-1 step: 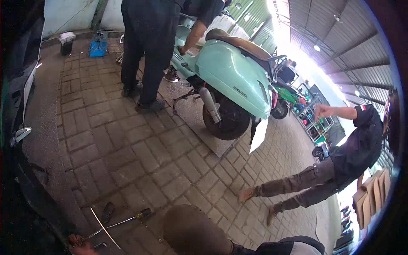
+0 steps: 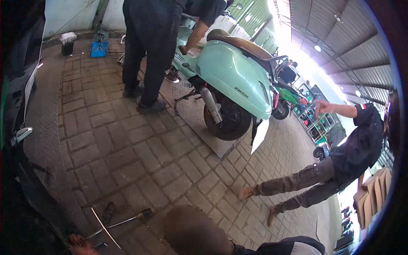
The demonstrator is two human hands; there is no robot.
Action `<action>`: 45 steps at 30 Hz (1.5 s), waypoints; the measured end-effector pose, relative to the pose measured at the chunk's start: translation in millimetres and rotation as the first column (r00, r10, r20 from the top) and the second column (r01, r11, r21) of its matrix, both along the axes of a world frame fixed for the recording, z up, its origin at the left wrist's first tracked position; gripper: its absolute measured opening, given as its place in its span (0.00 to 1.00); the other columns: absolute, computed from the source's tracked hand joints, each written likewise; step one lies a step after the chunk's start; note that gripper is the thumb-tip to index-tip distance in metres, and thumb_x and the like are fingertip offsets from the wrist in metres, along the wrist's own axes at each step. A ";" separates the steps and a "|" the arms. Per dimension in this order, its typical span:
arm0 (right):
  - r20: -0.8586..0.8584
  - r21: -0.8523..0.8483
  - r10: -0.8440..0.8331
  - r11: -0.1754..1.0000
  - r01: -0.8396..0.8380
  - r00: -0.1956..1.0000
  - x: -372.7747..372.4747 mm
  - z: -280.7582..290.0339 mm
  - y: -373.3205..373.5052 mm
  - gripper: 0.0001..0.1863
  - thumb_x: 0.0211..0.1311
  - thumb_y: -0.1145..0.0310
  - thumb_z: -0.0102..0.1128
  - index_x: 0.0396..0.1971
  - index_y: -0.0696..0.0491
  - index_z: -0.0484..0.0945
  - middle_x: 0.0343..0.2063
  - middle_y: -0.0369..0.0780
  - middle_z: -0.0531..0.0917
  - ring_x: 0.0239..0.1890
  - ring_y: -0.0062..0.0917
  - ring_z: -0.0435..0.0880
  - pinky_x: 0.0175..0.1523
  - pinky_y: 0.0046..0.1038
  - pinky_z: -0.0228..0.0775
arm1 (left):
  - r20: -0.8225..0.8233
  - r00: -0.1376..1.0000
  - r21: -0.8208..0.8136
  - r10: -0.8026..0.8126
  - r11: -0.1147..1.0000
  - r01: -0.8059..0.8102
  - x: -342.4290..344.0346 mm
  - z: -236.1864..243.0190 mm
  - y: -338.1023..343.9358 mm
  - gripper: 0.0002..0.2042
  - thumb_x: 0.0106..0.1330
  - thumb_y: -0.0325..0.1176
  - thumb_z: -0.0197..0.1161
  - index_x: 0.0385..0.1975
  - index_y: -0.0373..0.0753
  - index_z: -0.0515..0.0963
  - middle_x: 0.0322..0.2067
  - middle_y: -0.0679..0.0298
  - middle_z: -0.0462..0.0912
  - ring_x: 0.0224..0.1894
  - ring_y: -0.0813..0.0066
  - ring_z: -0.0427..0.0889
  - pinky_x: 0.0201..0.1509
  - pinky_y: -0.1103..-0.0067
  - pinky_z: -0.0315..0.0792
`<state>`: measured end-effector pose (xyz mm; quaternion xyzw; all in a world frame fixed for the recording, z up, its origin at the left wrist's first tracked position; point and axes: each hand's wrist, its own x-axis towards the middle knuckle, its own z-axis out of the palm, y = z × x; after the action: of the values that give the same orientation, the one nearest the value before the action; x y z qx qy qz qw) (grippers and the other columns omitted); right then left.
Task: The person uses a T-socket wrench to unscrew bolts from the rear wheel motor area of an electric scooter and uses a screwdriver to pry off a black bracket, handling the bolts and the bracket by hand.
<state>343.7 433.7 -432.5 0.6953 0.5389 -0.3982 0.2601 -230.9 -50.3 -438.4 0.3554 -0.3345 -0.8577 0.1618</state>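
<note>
My left hand [image 2: 80, 244] shows at the lower left edge, fingers curled beside dark bodywork [image 2: 29, 204]; what they hold is hidden. Next to it, the metal shaft of a long screwdriver [image 2: 145, 213] with a dark and yellow handle lies on the pavers, crossed by a thin pale strip [image 2: 100, 219]. A dark oblong piece [image 2: 109, 212] and a small metal tool [image 2: 102, 245] lie close by. My brown-clad knee [image 2: 191, 229] fills the bottom middle. My right hand is not in view.
A person in dark clothes [image 2: 148, 55] grips a mint scooter [image 2: 229, 76] standing on a metal plate [image 2: 225, 146]. Another person [image 2: 352, 140] stands at right with a raised hand. A blue toolbox [image 2: 98, 50], green motorbike [image 2: 289, 95], shelving [image 2: 314, 131] and cardboard [image 2: 372, 195] are farther off.
</note>
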 end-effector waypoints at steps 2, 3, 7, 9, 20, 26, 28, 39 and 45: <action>0.011 -0.003 0.070 0.998 -0.070 0.997 -6.9 -6.4 10.3 0.29 0.65 0.52 0.55 0.55 0.61 0.73 0.54 0.47 0.79 0.53 0.39 0.79 0.56 0.42 0.72 | -0.017 1.000 0.020 0.023 1.000 -0.023 -0.1 -15.7 -11.6 0.18 0.71 0.46 0.52 0.44 0.36 0.79 0.33 0.63 0.79 0.33 0.68 0.75 0.38 0.65 0.69; 0.019 0.001 0.121 0.993 -0.121 0.992 -9.6 -7.8 17.1 0.29 0.64 0.52 0.55 0.54 0.61 0.73 0.53 0.47 0.79 0.53 0.39 0.79 0.55 0.42 0.72 | -0.025 0.999 0.039 0.030 0.999 -0.029 -2.2 -29.0 -17.2 0.18 0.72 0.46 0.52 0.45 0.36 0.79 0.33 0.63 0.79 0.33 0.68 0.74 0.38 0.65 0.69; 0.114 0.110 0.755 0.636 -0.763 0.646 -38.4 -17.1 70.1 0.28 0.64 0.52 0.55 0.54 0.61 0.74 0.53 0.46 0.80 0.52 0.39 0.80 0.55 0.43 0.73 | -0.076 0.997 -0.111 -0.029 0.994 0.021 -3.2 10.1 13.6 0.23 0.73 0.53 0.49 0.48 0.38 0.78 0.37 0.62 0.78 0.34 0.67 0.73 0.40 0.65 0.68; -0.222 0.132 0.272 0.960 -0.248 0.936 -172.9 -4.8 88.4 0.28 0.67 0.52 0.58 0.54 0.62 0.73 0.51 0.43 0.82 0.46 0.29 0.84 0.48 0.29 0.76 | -0.027 0.999 -0.001 0.025 1.000 -0.025 -3.5 -22.1 -8.2 0.24 0.73 0.55 0.48 0.50 0.39 0.76 0.40 0.61 0.77 0.36 0.66 0.73 0.39 0.65 0.67; -0.853 -0.321 0.407 0.083 -0.944 0.326 -577.4 93.3 -136.7 0.43 0.64 0.35 0.52 0.66 0.56 0.64 0.61 0.46 0.71 0.65 0.36 0.67 0.68 0.40 0.59 | -0.067 0.996 0.338 0.060 0.941 -0.035 11.9 50.1 29.0 0.22 0.74 0.52 0.47 0.25 0.40 0.72 0.21 0.64 0.70 0.22 0.69 0.65 0.29 0.69 0.60; -0.887 -0.206 0.408 0.066 -0.976 0.215 -595.7 112.1 -208.8 0.32 0.67 0.46 0.57 0.61 0.55 0.69 0.51 0.42 0.78 0.54 0.29 0.77 0.56 0.35 0.72 | 0.119 0.975 0.302 0.188 0.928 -0.216 23.1 122.8 57.6 0.19 0.74 0.46 0.48 0.23 0.42 0.69 0.17 0.66 0.66 0.17 0.73 0.61 0.23 0.74 0.58; -0.905 -0.335 0.256 0.065 -0.940 0.341 -588.9 91.1 -209.7 0.28 0.67 0.51 0.60 0.59 0.54 0.71 0.47 0.40 0.81 0.49 0.25 0.80 0.51 0.33 0.75 | -0.068 0.985 0.406 0.157 0.906 -0.117 19.3 53.9 35.6 0.17 0.74 0.47 0.48 0.26 0.42 0.70 0.16 0.67 0.66 0.16 0.75 0.62 0.21 0.76 0.62; -0.964 0.127 0.241 0.056 -0.990 -0.110 -589.7 42.1 -196.0 0.16 0.71 0.62 0.56 0.53 0.55 0.75 0.39 0.37 0.82 0.38 0.23 0.83 0.45 0.30 0.78 | -0.097 0.971 0.532 0.219 0.836 -0.135 14.7 37.5 37.7 0.22 0.73 0.52 0.47 0.18 0.49 0.57 0.11 0.72 0.52 0.09 0.81 0.46 0.10 0.79 0.44; -0.950 -0.194 0.233 0.076 -0.978 0.207 -590.3 58.3 -204.1 0.17 0.70 0.62 0.57 0.53 0.55 0.76 0.44 0.39 0.81 0.37 0.26 0.85 0.44 0.29 0.77 | -0.028 0.983 0.455 0.184 0.878 -0.151 14.3 37.7 37.0 0.21 0.72 0.53 0.47 0.20 0.48 0.59 0.11 0.72 0.54 0.09 0.81 0.48 0.11 0.81 0.46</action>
<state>-246.6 229.7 -374.2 -0.1147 0.5889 -0.6473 0.4702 -216.6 -13.3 -400.7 0.3806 -0.0889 -0.9064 0.1602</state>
